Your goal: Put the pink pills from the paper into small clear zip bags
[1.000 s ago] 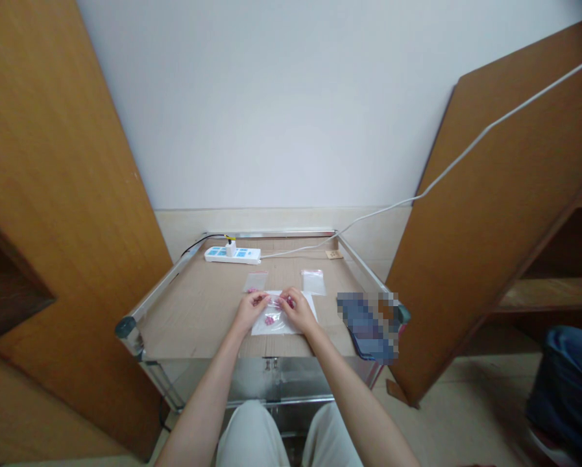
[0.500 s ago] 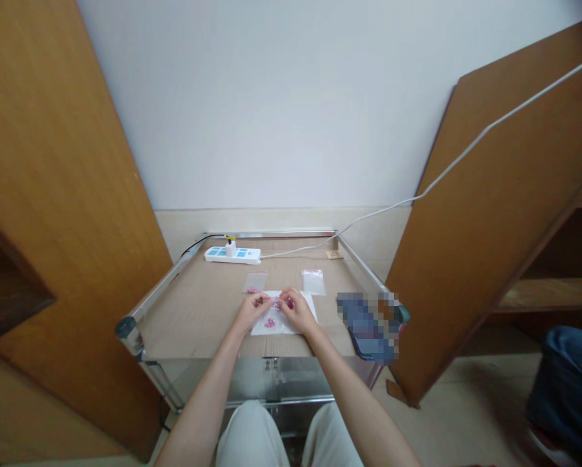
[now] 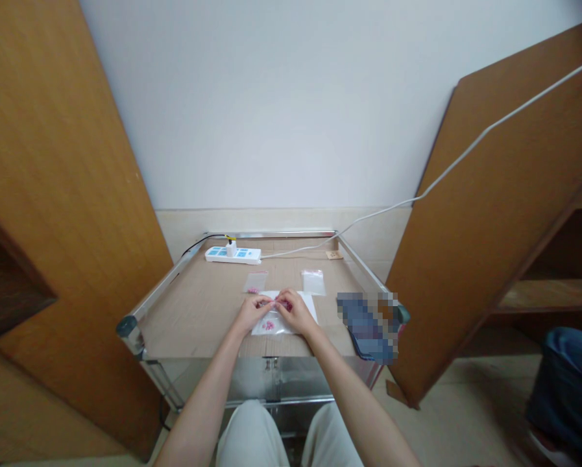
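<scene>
My left hand (image 3: 252, 312) and my right hand (image 3: 294, 311) meet over a white sheet (image 3: 309, 302). Fingers and thumbs of both pinch the upper edge of a small clear plastic bag (image 3: 274, 322), with the fingertips close together. Small pink pieces (image 3: 268, 325) show at the bag's lower part; their exact kind is too small to make out. More dark pink pieces (image 3: 285, 304) show behind my right fingers, partly hidden. Just beyond my left hand lies another clear bag (image 3: 256, 280) with pink pieces at its near end. A flat clear bag (image 3: 313, 282) lies beyond my right hand.
A white power strip (image 3: 233, 255) with a plug stands at the back left of the cardboard-covered table (image 3: 188, 311). Its white cable (image 3: 378, 211) runs off right. A blurred-out dark blue object (image 3: 366, 327) lies at the right edge. A person's leg (image 3: 568, 376) shows far right.
My fingertips have come closer together along the bag's edge. The pink pieces in the bag have shifted slightly left and toward me.
</scene>
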The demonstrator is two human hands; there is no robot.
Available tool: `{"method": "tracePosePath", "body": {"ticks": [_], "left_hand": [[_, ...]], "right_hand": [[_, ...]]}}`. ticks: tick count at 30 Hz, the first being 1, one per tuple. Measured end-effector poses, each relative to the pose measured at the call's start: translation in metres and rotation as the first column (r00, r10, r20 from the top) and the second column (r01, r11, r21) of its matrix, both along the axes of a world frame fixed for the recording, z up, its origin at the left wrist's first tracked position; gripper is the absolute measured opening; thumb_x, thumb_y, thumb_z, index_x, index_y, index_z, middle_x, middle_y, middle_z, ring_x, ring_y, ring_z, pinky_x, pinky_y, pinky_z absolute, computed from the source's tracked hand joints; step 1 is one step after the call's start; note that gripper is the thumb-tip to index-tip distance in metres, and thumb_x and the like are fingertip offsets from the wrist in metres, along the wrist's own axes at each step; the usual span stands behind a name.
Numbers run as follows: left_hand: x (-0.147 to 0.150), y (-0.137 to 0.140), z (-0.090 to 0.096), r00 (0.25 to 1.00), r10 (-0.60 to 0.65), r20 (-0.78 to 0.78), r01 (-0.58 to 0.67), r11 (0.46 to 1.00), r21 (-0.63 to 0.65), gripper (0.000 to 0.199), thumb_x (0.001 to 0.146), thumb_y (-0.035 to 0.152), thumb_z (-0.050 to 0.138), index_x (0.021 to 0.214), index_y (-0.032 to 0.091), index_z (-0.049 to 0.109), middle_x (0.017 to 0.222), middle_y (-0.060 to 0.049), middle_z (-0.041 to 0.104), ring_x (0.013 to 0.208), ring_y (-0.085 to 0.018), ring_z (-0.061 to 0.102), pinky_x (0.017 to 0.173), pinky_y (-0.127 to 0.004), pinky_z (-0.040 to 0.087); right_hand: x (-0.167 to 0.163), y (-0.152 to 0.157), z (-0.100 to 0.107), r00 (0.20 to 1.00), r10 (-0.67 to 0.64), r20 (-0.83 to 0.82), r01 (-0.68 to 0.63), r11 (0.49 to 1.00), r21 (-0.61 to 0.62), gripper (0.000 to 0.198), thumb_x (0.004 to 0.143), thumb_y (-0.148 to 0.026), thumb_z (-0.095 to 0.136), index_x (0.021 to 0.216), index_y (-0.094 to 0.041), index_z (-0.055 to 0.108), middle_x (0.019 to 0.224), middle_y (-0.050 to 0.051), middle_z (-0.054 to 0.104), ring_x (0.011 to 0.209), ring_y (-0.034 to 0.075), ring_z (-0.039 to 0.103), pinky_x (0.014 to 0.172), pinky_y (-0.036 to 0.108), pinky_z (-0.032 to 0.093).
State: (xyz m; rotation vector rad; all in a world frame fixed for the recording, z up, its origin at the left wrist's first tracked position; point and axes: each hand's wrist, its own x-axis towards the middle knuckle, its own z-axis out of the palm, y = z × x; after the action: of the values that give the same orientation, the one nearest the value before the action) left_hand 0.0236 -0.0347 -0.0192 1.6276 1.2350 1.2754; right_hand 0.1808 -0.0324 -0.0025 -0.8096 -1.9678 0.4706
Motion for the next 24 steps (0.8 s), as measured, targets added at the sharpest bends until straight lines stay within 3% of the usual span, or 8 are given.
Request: {"method": "tracePosePath", "body": {"ticks": [8, 17, 24], "left_hand": [[0.003, -0.002, 0.007, 0.994, -0.044, 0.103, 0.047, 0.999, -0.019, 0.030, 0.062, 0.038, 0.058, 0.077, 0.012, 0.063, 0.075, -0.007, 0.063, 0.068, -0.015, 0.055, 0.063, -0.025, 0.042], [0.000, 0.002, 0.000, 0.977, 0.058, 0.207, -0.044, 0.997, -0.069, 0.034, 0.062, 0.042, 0.056, 0.076, 0.011, 0.062, 0.070, -0.006, 0.064, 0.063, -0.015, 0.056, 0.061, -0.025, 0.043], [-0.002, 0.003, -0.001, 0.977, 0.059, 0.203, -0.049, 0.997, -0.054, 0.029, 0.067, 0.040, 0.053, 0.075, 0.012, 0.056, 0.063, -0.004, 0.062, 0.059, -0.013, 0.056, 0.058, -0.023, 0.041]], "right_hand": [[-0.001, 0.003, -0.003, 0.999, -0.026, -0.030, 0.025, 1.000, -0.008, 0.006, 0.074, -0.018, 0.046, 0.074, -0.018, 0.052, 0.075, 0.003, 0.053, 0.074, 0.014, 0.048, 0.068, 0.027, 0.037], [0.001, 0.007, -0.008, 0.993, -0.100, -0.069, 0.097, 0.994, -0.045, 0.007, 0.075, -0.022, 0.046, 0.075, -0.018, 0.051, 0.073, 0.002, 0.053, 0.069, 0.014, 0.048, 0.064, 0.025, 0.037], [0.002, 0.010, -0.011, 0.984, -0.125, -0.123, 0.116, 0.990, -0.076, 0.010, 0.077, -0.021, 0.041, 0.073, -0.018, 0.050, 0.073, 0.002, 0.053, 0.070, 0.014, 0.049, 0.064, 0.025, 0.037]]}}
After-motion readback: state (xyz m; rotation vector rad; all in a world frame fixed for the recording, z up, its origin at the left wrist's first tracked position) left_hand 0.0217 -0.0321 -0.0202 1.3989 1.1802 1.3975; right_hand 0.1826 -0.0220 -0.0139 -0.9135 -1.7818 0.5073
